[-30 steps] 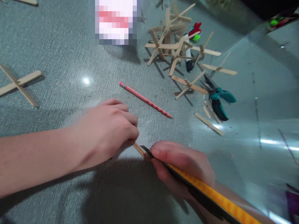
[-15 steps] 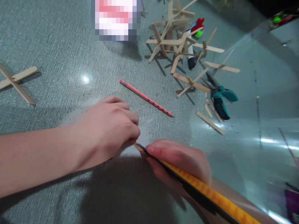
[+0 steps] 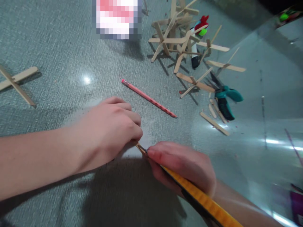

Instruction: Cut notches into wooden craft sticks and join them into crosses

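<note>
My left hand (image 3: pixel 115 121) is closed, knuckles up, low over the table, pressing on a thin wooden craft stick (image 3: pixel 137 146) whose end pokes out past the fingers. Most of that stick is hidden under the hand. In my right hand (image 3: pixel 182 160) is a long yellow-and-black tool (image 3: pixel 201 197) that looks like a utility knife, with the thumb along its front. Its narrow dark tip meets the stick between my two hands. Pale dust (image 3: pixel 148 134) lies around the fingers. A pink pencil (image 3: pixel 149 98) lies just beyond both hands.
Several crossed craft-stick pieces (image 3: pixel 175 41) cluster at the back, near a black-and-white marker (image 3: pixel 194 55). Teal-handled pliers or cutters (image 3: pixel 224 101) and loose stick offcuts (image 3: pixel 214 123) lie at right. Another stick cross (image 3: pixel 15 80) is at far left. A blurred-out object (image 3: pixel 117 19) stands at the back.
My right hand's tool has swung slightly, its rear end shifting left and down, and its tip has shifted a little at the stick. My left hand holds its place.
</note>
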Motion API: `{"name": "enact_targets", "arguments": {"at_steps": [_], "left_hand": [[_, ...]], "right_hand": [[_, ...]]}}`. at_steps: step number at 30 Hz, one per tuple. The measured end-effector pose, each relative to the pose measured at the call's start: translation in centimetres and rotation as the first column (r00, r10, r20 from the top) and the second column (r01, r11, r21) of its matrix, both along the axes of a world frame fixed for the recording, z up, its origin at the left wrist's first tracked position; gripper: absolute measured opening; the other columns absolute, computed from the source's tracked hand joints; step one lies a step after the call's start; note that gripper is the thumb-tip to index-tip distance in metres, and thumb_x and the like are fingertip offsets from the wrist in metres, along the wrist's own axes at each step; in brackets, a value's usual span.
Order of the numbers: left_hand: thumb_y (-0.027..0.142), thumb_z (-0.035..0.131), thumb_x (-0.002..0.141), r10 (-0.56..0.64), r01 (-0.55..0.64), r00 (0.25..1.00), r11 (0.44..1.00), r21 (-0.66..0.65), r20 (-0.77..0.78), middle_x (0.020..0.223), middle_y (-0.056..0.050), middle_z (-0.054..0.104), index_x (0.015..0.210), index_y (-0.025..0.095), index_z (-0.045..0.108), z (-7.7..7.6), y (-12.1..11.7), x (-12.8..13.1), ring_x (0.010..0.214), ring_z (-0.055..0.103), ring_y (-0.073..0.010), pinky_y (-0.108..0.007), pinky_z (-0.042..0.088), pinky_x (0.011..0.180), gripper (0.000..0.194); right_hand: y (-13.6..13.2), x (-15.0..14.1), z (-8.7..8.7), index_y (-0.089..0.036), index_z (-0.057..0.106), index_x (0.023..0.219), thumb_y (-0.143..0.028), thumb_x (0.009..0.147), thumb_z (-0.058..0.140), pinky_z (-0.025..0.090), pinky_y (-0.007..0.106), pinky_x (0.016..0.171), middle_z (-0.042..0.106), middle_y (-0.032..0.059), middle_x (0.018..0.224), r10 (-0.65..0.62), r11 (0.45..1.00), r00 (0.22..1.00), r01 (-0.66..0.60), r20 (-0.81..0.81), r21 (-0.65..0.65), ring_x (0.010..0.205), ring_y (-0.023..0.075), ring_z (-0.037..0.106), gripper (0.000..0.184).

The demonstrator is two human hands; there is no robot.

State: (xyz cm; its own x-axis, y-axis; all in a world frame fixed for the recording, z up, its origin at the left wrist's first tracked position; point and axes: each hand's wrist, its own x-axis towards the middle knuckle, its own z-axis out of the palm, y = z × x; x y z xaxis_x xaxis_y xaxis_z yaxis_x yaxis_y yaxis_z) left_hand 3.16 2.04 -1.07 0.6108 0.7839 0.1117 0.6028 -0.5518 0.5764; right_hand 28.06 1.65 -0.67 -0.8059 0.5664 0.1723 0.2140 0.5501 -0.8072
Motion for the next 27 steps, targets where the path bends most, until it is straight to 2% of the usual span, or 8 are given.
{"name": "enact_targets", "arguments": {"at_steps": [5,9,13,16,19,23,27], "left_hand": [[0.023,0.065,0.092,0.014,-0.014,1.000,1.000,0.018,0.012,0.082,0.007,0.074,0.080,0.031,0.076,0.1,-0.1,0.0,0.078,0.056,-0.0176,-0.036,0.035,0.086,0.018],[0.024,0.065,0.093,0.007,-0.008,1.000,1.000,-0.013,-0.011,0.082,0.007,0.074,0.080,0.030,0.077,0.2,0.0,-0.1,0.078,0.055,-0.0179,-0.036,0.036,0.085,0.019],[0.020,0.066,0.090,0.004,-0.004,1.000,1.000,-0.026,-0.017,0.083,0.007,0.075,0.080,0.030,0.077,0.3,0.1,-0.2,0.078,0.056,-0.0175,-0.037,0.035,0.086,0.018],[0.019,0.067,0.089,0.001,-0.001,1.000,1.000,-0.017,-0.011,0.083,0.008,0.075,0.079,0.030,0.077,0.3,0.0,-0.1,0.078,0.056,-0.0174,-0.037,0.034,0.087,0.018],[0.022,0.067,0.091,0.000,0.000,1.000,1.000,-0.009,-0.002,0.082,0.008,0.075,0.078,0.030,0.076,0.2,0.0,0.0,0.078,0.056,-0.0171,-0.037,0.034,0.087,0.017],[0.022,0.069,0.089,0.005,-0.006,1.000,0.999,-0.037,-0.018,0.081,0.007,0.075,0.079,0.031,0.077,0.3,0.1,0.1,0.078,0.055,-0.0169,-0.036,0.034,0.086,0.016],[0.023,0.069,0.090,0.007,-0.007,1.000,1.000,-0.029,-0.014,0.081,0.007,0.075,0.078,0.031,0.078,0.3,0.1,0.2,0.078,0.055,-0.0162,-0.036,0.034,0.087,0.017]], "right_hand": [[0.1,-0.1,0.7,-0.023,0.065,0.095,-0.011,0.104,0.053,0.052,0.024,0.062,0.061,-0.0040,0.067,0.027,0.997,1.000,-0.027,0.009,-0.067,0.063,0.0108,0.059,0.020],[0.3,-0.1,0.8,-0.023,0.059,0.081,-0.012,0.107,0.046,0.051,0.023,0.060,0.061,-0.0037,0.063,0.093,0.987,0.995,-0.089,0.026,-0.132,0.059,0.0099,0.057,0.032],[0.2,-0.2,0.3,-0.025,0.061,0.099,-0.010,0.102,0.056,0.052,0.026,0.060,0.065,-0.0032,0.070,0.013,1.000,0.998,-0.014,-0.062,-0.020,0.062,0.0121,0.060,0.016],[0.1,-0.3,0.1,-0.025,0.061,0.112,-0.010,0.099,0.060,0.056,0.028,0.062,0.067,-0.0017,0.073,-0.042,0.997,0.993,0.048,-0.110,0.054,0.064,0.0136,0.063,0.020],[0.3,-0.5,0.0,-0.025,0.061,0.116,-0.009,0.099,0.059,0.059,0.029,0.064,0.070,-0.0006,0.075,-0.057,0.996,0.992,0.064,-0.113,0.061,0.068,0.0145,0.067,0.023],[0.4,-0.7,-0.2,-0.024,0.061,0.117,-0.011,0.100,0.060,0.058,0.027,0.062,0.070,-0.0023,0.072,-0.032,0.995,0.991,0.045,-0.128,0.093,0.063,0.0133,0.066,0.021],[0.4,-0.6,-0.3,-0.024,0.061,0.119,-0.011,0.099,0.061,0.059,0.028,0.063,0.071,-0.0021,0.073,-0.055,0.992,0.995,0.064,-0.085,0.112,0.065,0.0148,0.069,0.024]]}}
